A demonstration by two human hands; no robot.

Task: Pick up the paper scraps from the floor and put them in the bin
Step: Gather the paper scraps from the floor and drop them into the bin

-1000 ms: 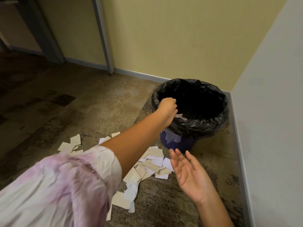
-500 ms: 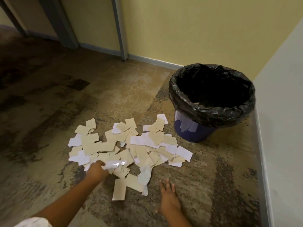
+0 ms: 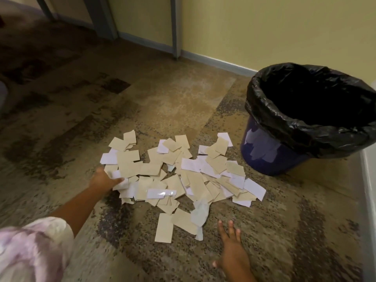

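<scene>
Bin (image 3: 264, 159) stands in the corner where the yellow wall (image 3: 264, 27) meets the pale side wall (image 3: 369, 180); dark blue body, black liner (image 3: 305, 127) folded over the rim, a few pale patches showing on the blue side. Paper scraps (image 3: 179, 174) lie in one overlapping heap on the floor (image 3: 142, 98), starting just left of the bin's base and spreading away from it to the left and toward the person. Mix of tan and white pieces; one glossy white strip (image 3: 161, 193) sits on top near the middle of the heap, and one crumpled white piece (image 3: 200, 213) lies at the heap's near edge, farther from the bin. Left hand (image 3: 103, 180) is at the edge of the heap farthest from the bin, fingers curled into the scraps and grasping a few white pieces there; image is blurred, so exact count of pieces in the grip cannot be told. Left arm wears a pale, purple-stained sleeve (image 3: 32, 251). Right hand (image 3: 232, 253) rests flat on the floor, fingers straight and spread, grip released, holding nothing; it sits on the near side of the heap, well apart from the bin, fingertips close to the crumpled white piece but not clearly touching it. Grey skirting (image 3: 213, 60) runs along the yellow wall behind the bin.
</scene>
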